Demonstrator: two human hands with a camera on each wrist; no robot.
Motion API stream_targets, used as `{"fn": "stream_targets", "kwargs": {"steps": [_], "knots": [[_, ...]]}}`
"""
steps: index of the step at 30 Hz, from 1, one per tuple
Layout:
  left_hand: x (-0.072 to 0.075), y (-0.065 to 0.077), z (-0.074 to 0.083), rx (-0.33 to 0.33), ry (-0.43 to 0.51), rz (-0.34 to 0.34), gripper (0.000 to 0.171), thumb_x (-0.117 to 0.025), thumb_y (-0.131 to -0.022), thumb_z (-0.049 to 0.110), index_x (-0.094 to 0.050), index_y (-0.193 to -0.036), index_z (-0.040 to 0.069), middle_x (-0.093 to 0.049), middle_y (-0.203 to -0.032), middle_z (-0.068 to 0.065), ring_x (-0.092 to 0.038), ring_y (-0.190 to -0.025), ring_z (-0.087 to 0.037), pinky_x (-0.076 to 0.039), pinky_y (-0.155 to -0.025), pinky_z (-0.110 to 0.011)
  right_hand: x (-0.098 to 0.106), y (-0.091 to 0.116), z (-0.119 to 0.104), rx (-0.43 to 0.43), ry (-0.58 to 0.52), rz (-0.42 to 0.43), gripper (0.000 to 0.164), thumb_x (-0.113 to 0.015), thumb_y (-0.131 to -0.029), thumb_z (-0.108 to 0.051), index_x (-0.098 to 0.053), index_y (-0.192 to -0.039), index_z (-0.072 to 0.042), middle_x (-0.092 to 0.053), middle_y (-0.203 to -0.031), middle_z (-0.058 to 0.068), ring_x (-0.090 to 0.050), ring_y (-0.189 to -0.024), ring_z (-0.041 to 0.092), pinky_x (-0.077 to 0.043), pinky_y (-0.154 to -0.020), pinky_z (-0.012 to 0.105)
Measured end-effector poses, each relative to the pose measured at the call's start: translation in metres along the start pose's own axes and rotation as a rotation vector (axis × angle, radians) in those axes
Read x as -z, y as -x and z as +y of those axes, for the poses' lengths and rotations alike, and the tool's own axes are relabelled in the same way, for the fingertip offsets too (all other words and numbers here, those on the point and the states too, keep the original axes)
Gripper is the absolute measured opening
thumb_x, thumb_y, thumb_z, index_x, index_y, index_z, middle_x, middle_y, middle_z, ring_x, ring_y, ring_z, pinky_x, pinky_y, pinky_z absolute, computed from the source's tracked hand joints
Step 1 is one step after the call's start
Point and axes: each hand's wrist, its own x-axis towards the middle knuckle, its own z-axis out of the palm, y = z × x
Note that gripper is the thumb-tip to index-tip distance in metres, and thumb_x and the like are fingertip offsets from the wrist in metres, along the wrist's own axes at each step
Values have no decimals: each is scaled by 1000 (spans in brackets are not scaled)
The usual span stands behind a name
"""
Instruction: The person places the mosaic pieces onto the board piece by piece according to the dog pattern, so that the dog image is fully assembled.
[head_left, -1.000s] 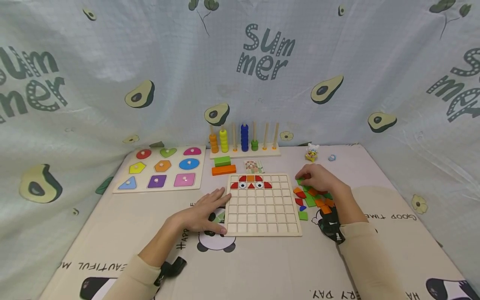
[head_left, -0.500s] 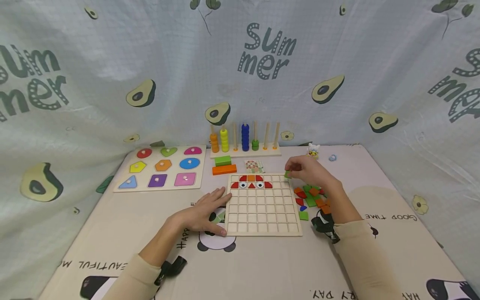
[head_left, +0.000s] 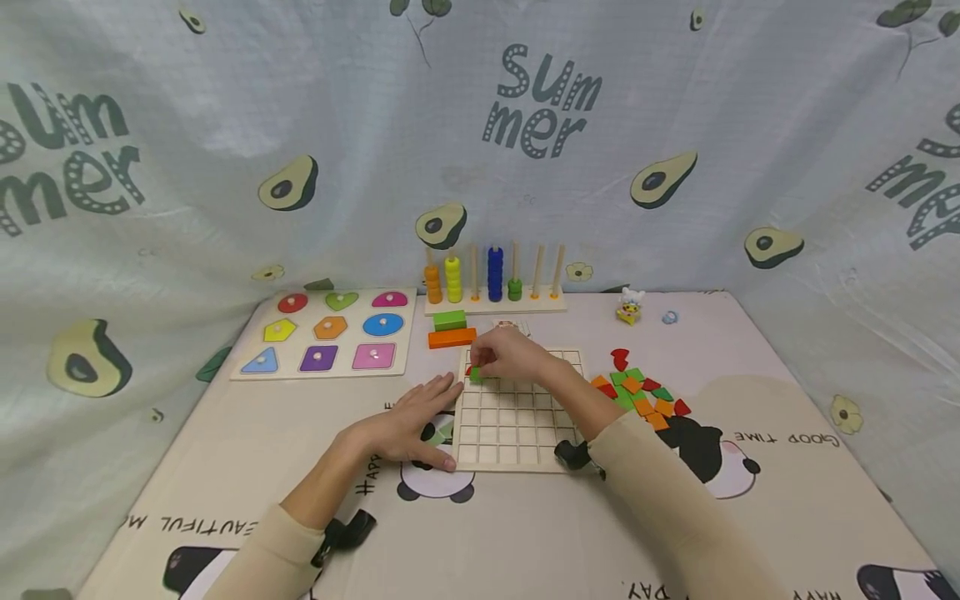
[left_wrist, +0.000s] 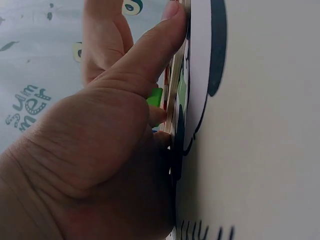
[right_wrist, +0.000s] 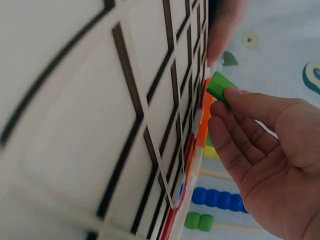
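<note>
We see pale, matt, smooth wood in the grid board [head_left: 517, 435] and a smooth coating with a soft sheen on the green tile [right_wrist: 219, 87]. To us the peg abacus [head_left: 497, 308] looks like bare wood, its blue beads [right_wrist: 218, 198] smooth and faintly glossy. The backdrop [head_left: 360, 108] seems creased, slightly shiny sheeting; the right sleeve [head_left: 663, 500], matt cloth.

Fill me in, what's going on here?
A person's right hand is pinching a green tile at the far-left part of a wooden grid board. The left hand touches the board's left edge. The tile is in the grip, not yet let go; most visible grid squares are bare. More loose tiles lie right of the board.
</note>
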Motion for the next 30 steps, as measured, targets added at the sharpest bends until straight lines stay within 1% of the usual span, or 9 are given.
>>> {"fn": "stream_targets", "kwargs": {"steps": [3, 6, 8, 12, 18, 21, 24, 27, 30], "knots": [[1, 0, 1, -3, 1, -8, 117, -72, -70, 66, -8, -156, 17, 0, -162, -2, 3, -148, -20, -2, -119, -47, -9, -7, -2, -42, -1, -16, 7, -73, -84, -10, -67, -85, -14, -65, -77, -7, -58, -72, 7, -46, -80, 29], [2, 0, 2, -5, 3, -14, 118, -73, -71, 65, -8, -155, 14, 0, -162, -3, 3, -148, -20, -1, -119, -46, -13, -9, -4, -74, -9, -42, 6, -72, -85, -10, -68, -85, -14, -65, -78, -7, -59, -73, 7, -50, -70, 26], [2, 0, 2, -9, 3, -13, 118, -73, -71, 64, -9, -155, 12, 0, -162, -4, 3, -148, -21, -1, -119, -46, -14, -9, -5, -85, 2, -56, 4, -72, -85, -11, -69, -86, -13, -65, -78, -8, -59, -73, 7, -50, -70, 26], [2, 0, 1, -10, -4, -12, 117, -72, -71, 65, -9, -155, 12, -1, -162, -4, 3, -148, -22, -2, -119, -47, -16, -8, -6, -89, 62, -74, 5, -73, -85, -13, -71, -89, -14, -65, -79, -10, -58, -74, 5, -48, -73, 25], [1, -1, 1, 9, -5, -18, 119, -71, -70, 67, -6, -156, 16, 1, -162, 0, 4, -148, -17, -1, -120, -44, -16, -6, -9, -50, 86, -113, 9, -73, -84, -11, -74, -92, -15, -67, -85, -8, -59, -77, 4, -50, -73, 23], [1, -1, 1, 16, -4, -19, 119, -71, -70, 68, -6, -156, 17, 1, -162, 1, 4, -148, -17, -1, -119, -44, -13, -3, -12, -39, 92, -128, 11, -72, -85, -12, -75, -95, -15, -68, -87, -7, -59, -78, 4, -50, -73, 22], [1, -1, 1, 18, -2, -17, 119, -72, -70, 67, -6, -156, 17, 1, -162, 1, 4, -148, -17, -1, -120, -44, -3, 5, -15, -26, 69, -106, 14, -70, -88, -14, -74, -101, -15, -69, -93, -5, -60, -81, 5, -50, -76, 25], [1, 0, 1, 22, -3, -14, 119, -72, -70, 67, -7, -156, 17, 1, -162, 1, 4, -148, -16, -1, -120, -44, 10, 21, -15, -31, 14, -44, 20, -67, -91, -19, -72, -109, -13, -69, -103, 0, -59, -86, 9, -50, -79, 29], [1, -1, 1, 29, -7, -14, 119, -72, -69, 68, -7, -156, 18, 1, -162, 2, 4, -148, -15, -1, -120, -42, 26, 41, -10, -54, -44, 31, 25, -68, -91, -23, -70, -113, -13, -68, -109, 4, -58, -88, 12, -52, -80, 31]]}}
